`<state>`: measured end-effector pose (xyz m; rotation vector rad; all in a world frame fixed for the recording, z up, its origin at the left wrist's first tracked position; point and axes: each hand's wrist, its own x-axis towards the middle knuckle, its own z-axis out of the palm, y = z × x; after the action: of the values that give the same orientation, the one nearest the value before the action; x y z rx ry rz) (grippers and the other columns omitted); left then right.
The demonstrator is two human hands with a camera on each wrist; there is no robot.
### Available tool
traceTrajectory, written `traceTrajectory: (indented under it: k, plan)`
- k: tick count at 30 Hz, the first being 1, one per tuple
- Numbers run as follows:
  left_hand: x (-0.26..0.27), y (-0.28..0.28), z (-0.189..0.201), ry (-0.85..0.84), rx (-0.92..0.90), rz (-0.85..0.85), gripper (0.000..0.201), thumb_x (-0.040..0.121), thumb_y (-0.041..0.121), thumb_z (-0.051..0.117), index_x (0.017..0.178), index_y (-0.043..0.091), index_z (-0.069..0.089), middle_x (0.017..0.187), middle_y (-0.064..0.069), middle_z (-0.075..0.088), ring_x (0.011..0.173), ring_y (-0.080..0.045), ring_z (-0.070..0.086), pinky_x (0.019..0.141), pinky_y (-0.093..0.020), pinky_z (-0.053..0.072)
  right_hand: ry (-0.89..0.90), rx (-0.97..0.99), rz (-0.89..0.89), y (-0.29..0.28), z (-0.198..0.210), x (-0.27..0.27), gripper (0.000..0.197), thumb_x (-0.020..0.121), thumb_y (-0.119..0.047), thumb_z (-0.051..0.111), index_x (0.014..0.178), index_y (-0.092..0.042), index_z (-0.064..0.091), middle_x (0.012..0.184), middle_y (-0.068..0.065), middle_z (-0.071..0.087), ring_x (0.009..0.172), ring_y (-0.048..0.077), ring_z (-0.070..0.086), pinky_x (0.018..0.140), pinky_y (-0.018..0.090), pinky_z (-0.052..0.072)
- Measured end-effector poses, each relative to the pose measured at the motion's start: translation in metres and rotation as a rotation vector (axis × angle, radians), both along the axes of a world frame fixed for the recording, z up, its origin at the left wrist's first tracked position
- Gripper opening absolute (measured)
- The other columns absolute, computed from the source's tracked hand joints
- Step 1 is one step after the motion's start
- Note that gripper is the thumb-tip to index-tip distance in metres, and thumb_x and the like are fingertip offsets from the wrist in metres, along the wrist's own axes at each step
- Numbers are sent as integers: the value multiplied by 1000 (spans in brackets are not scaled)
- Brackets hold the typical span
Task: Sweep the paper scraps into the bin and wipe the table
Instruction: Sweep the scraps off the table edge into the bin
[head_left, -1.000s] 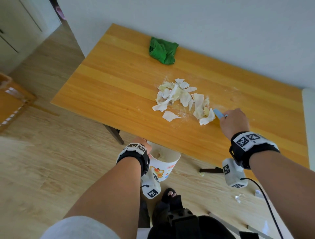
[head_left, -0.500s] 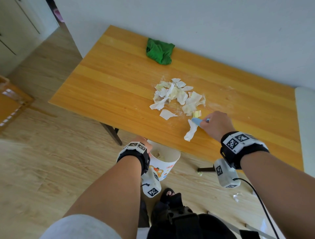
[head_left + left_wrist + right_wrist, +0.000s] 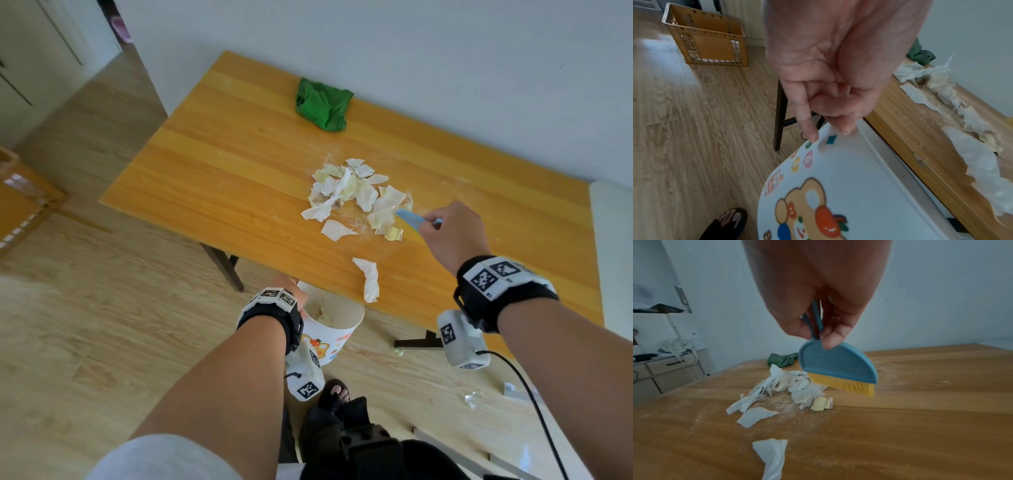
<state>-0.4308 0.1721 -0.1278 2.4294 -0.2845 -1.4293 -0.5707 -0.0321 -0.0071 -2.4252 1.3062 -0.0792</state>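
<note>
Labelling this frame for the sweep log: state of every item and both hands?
brush: held by its handle in the right hand, bristles at the pile's edge
paper scraps: piled mid-table
stray scrap: alone, near the table's front edge above the bin
bin: below that edge, rim gripped by the left hand
green cloth: crumpled, untouched, far side
table: dusty around the pile

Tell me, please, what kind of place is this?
Probably a room in a home: a wooden table against a plain wall, wood-look flooring, and a cartoon-printed bin beside the table.
</note>
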Motion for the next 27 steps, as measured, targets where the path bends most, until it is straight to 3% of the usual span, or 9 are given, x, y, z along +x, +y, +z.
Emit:
traceTrajectory:
  k: [2,5,9,12,15,19,22,24,27]
  plan:
    - [0,1,-3,-1,3,13,30,93,20,47,66,23,36,87,-10,75,64,-24,59,73,-32,53,19,-6,13,-12,-9,1,26,92,-14,50,100,-6,73,76,17,63,45,20,42,43,23,35]
    - [1,2,-4,7,12,14,33,93,20,45,63,24,33,80,-9,68,64,-22,55,70,-33,49,106,0,33,-21,-23,6,29,93,-15,48,107,-5,72,92,13,63,48,21,43,46,23,33]
    - [2,2,0,18,16,28,10,93,19,46,84,21,43,90,-11,75,68,-26,59,77,-36,54,193,38,70,-16,-31,13,26,91,-12,50,94,0,74,71,13,58,45,19,39,44,23,31]
    - [1,2,-1,15,23,17,28,91,19,46,65,22,35,77,-6,64,65,-24,53,68,-32,46,221,73,122,-6,-30,15,26,88,-14,53,87,0,75,64,15,61,45,20,40,42,23,32]
    - [0,0,1,22,44,-6,35,92,21,45,62,24,28,75,-6,57,66,-22,49,66,-32,42,223,104,146,3,-26,16,26,86,-17,55,84,-2,76,57,11,55,45,20,39,42,24,32]
    - [-1,-2,5,33,46,-8,33,94,22,44,64,22,32,80,-8,64,67,-23,54,69,-31,45,193,172,159,13,-24,18,28,84,-19,54,79,-2,75,61,14,61,49,21,40,45,26,33]
    - [-4,-2,6,34,30,-4,35,95,23,44,63,22,32,80,-7,64,68,-22,55,71,-31,46,131,177,164,18,-23,19,30,83,-15,50,70,7,67,67,25,62,50,21,31,44,25,24]
    - [-5,-2,6,42,25,-2,35,94,22,45,61,23,31,76,-6,64,67,-22,56,72,-32,49,89,151,145,18,-20,19,31,83,-14,49,79,10,68,64,27,56,51,20,30,44,24,23]
    - [-7,-2,8,53,0,16,35,94,19,47,61,22,35,75,-8,72,68,-24,62,80,-35,56,57,75,105,14,-14,16,29,84,-15,51,83,6,72,66,24,64,50,21,38,47,27,31]
